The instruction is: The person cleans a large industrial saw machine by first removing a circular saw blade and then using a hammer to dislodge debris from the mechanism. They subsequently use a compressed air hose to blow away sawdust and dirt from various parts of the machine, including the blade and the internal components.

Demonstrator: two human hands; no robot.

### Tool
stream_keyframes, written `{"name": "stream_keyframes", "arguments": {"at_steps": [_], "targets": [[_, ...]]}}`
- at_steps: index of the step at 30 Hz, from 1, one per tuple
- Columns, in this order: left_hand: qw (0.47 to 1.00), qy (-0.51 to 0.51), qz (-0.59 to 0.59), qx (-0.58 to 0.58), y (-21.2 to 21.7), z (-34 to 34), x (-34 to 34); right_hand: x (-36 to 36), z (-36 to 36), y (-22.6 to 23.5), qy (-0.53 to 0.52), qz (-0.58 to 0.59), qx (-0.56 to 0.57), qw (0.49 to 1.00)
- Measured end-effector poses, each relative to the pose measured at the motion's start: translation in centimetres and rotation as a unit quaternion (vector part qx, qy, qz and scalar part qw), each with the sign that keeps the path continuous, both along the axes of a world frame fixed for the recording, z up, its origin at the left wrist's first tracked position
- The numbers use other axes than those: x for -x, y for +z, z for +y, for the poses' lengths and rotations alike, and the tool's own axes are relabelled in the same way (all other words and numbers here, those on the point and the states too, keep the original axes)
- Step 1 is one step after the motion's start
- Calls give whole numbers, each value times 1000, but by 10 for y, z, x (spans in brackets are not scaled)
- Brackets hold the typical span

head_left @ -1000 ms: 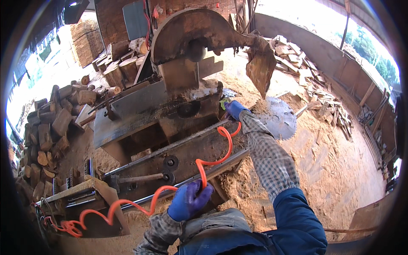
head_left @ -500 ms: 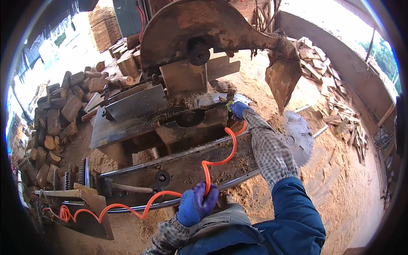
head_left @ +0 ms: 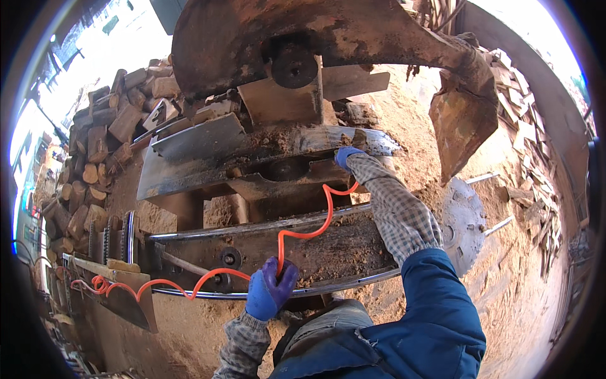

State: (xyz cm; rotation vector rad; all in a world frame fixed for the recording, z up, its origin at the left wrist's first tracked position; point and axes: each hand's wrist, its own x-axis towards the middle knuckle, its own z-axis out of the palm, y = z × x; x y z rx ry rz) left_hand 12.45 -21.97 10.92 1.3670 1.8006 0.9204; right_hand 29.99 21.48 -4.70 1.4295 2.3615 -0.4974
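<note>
My left hand (head_left: 271,289), in a blue and purple glove, is closed round an orange coiled hose (head_left: 328,211). From there the hose runs left in loose coils and right up to my other hand. My right hand (head_left: 348,158), gloved in blue, reaches forward with its fingers wrapped round the hose's far end, an air blow gun mostly hidden by the glove. It is beside the sawdust-covered metal bed (head_left: 297,145) of a large saw machine. In front of me lies a long metal rail frame (head_left: 328,249), sprinkled with sawdust.
A big rusty guard (head_left: 252,44) arches over the machine. At right stands a toothed round saw blade (head_left: 461,221). A wooden-handled tool (head_left: 186,264) lies on the frame. Cut logs (head_left: 98,148) are heaped at left, split wood (head_left: 527,126) at right. Sawdust (head_left: 499,271) covers the floor.
The view has shifted closer to the machine. My left hand still grips the hose, now farther left in view. The blow gun's green part, visible before at my right hand, is now hidden.
</note>
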Motion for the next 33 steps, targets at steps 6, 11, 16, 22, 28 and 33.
{"name": "stream_keyframes", "arguments": {"at_steps": [6, 11, 16, 22, 28, 33], "targets": [[999, 38, -4, -26, 1, 9, 6, 20, 22, -15, -111, 246, 175, 947], [997, 81, -7, -6, 0, -9, 13, 52, -15, 15, -194, 263, 188, 926], [994, 105, -39, -17, -1, -17, 14, 84, -28, 8, -193, 306, 209, 909], [981, 190, -17, -22, 4, -39, 27, 169, -55, -33, -138, 351, 92, 922], [972, 228, 36, -42, 5, -55, 37, 258, -116, -18, -74, 388, 65, 917], [976, 217, 7, -27, 4, -57, 42, 217, -81, -16, -171, 387, -49, 905]]}}
